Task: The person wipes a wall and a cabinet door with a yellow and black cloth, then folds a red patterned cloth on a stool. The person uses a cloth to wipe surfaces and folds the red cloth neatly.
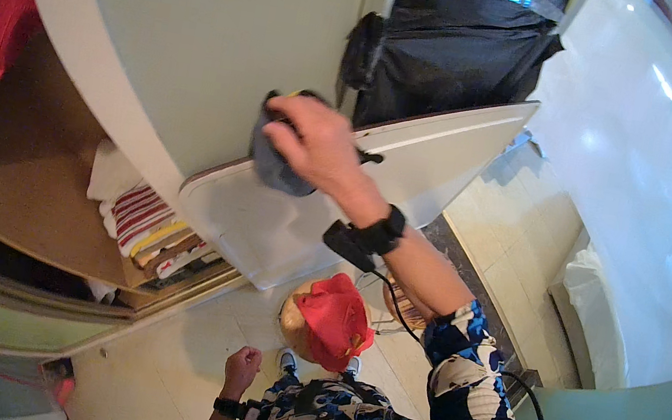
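My right hand [314, 140] is closed around a blue-grey fabric item [275, 157], perhaps a cap, with a bit of yellow at its top. Blur and my fingers hide its exact shape. It is in front of a pale green panel [220, 27] and overlaps the upper edge of a white door-like panel [279, 234]. A black handle [372, 158] shows just past my wrist. Low in the view, my left hand [243, 367] hangs in a loose fist, with nothing visible in it. Both wrists wear black straps, and a cable runs from the right one.
Folded textiles [149, 223] are stacked in a brown cabinet compartment [38, 176] at left, under a hanging red cloth [2, 25]. A red cloth [335, 322] covers a round tan object at my feet. Black plastic sheeting [461, 45] hangs at the top, beside a glossy white surface [639, 126].
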`<state>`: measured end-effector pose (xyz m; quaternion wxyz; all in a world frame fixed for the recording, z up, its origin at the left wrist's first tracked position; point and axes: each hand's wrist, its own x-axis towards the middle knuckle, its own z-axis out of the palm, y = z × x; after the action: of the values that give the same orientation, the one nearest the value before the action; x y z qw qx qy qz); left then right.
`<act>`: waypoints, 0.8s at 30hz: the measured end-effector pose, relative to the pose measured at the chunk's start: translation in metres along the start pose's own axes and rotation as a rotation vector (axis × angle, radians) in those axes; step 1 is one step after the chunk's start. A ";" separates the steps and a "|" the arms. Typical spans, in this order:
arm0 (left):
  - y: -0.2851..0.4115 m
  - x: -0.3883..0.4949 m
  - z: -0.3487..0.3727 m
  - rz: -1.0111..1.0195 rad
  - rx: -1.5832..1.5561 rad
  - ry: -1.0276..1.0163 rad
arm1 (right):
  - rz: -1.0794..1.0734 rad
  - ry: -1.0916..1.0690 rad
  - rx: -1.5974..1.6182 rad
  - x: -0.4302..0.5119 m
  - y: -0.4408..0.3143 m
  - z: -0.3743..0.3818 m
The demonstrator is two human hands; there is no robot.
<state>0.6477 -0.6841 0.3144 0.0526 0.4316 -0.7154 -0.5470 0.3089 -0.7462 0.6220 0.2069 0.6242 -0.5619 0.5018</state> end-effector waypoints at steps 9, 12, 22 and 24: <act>-0.016 0.000 0.001 -0.052 -0.032 0.002 | -0.020 -0.391 -0.439 -0.021 0.040 0.026; -0.022 -0.003 0.001 -0.083 -0.010 0.003 | 0.125 -0.321 -0.442 -0.020 0.034 0.026; -0.036 0.003 0.003 -0.110 -0.085 -0.049 | 0.007 -0.178 -0.332 -0.026 0.037 0.024; -0.044 0.009 0.004 -0.039 -0.070 -0.049 | 0.114 -0.278 -0.286 -0.029 0.041 0.024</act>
<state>0.6646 -0.6880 0.2729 0.0391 0.4299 -0.6882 -0.5831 0.2853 -0.7627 0.5744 0.1852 0.6190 -0.6849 0.3369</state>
